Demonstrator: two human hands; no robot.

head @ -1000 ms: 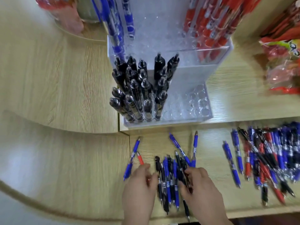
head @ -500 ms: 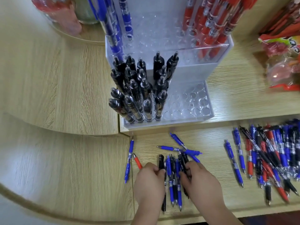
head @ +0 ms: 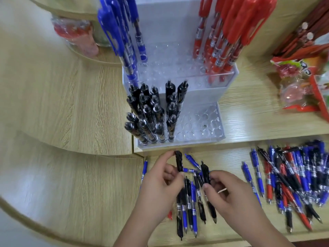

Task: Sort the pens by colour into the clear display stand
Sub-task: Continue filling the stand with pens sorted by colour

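The clear display stand [head: 210,97] stands on the wooden shelf, with black pens [head: 151,111] in its front left tier, blue pens [head: 122,36] at the back left and red pens [head: 229,32] at the back right. Just below it, my left hand [head: 158,189] pinches a black pen [head: 178,161] by its upper half. My right hand [head: 229,198] grips another black pen [head: 206,175]. Both hands hover over a small bunch of black and blue pens [head: 191,204] lying on the lower board.
A big loose heap of blue, red and black pens [head: 292,177] lies to the right. Red snack packets [head: 302,72] sit at the far right, a wrapped jar [head: 76,34] at the back left. The stand's front right holes [head: 201,125] hold nothing.
Both hands have each lifted a black pen out of the small bunch and raised it toward the stand. The view has moved closer to the stand.
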